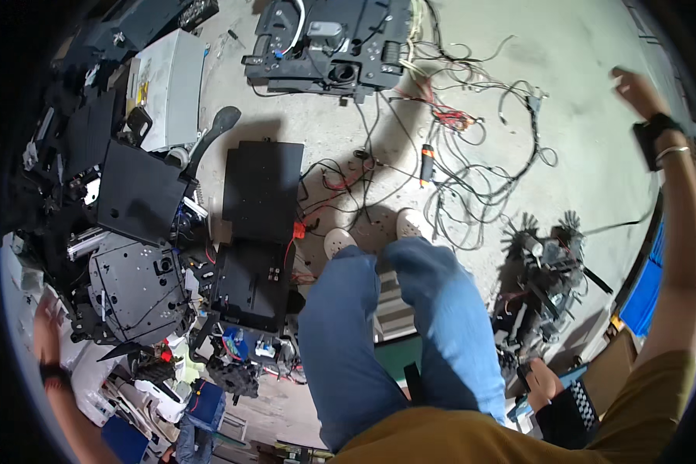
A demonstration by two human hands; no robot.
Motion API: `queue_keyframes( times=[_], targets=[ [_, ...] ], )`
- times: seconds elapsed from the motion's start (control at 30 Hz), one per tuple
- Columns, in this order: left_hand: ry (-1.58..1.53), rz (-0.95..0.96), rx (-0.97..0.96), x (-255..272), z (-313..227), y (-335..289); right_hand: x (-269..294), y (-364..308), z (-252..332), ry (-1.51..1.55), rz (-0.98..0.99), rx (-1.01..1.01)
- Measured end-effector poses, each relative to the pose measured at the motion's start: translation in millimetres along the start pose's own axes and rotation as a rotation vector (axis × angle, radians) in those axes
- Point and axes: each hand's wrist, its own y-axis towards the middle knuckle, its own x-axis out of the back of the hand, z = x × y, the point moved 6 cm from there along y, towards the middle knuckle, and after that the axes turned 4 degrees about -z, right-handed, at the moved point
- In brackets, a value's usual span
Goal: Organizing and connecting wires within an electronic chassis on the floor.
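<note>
At the left edge and upper right, the left hand (pixel 46 319) and right hand (pixel 639 91) were well apart, grip unclear — dark panels (pixel 138 189) lay at left, seemingly detached; the black machine (pixel 305 60), top centre, looked partly stripped.

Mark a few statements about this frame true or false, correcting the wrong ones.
1. The right hand is apart from the orange-and-black tool. True.
2. There are no cables here. False: loose cables spread across the floor.
3. The left hand appears to the left of the curved grey panel. True.
4. The person's footwear is black. False: both shoes are pale.
</note>
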Motion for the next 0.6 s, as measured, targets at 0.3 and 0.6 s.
queue_keyframes(
  times=[0.3, 0.6],
  targets=[
    [0.289, 0.169, -0.865, -356.1, -350.0, 31.5, -221.2, 50.3, 300.4, -0.097, 0.504, 0.358],
    [0.112, 0.301, -0.909, -522.5, -411.9, -7.2, -352.6, 44.4, 442.1, 0.016, 0.514, 0.865]
  ],
)
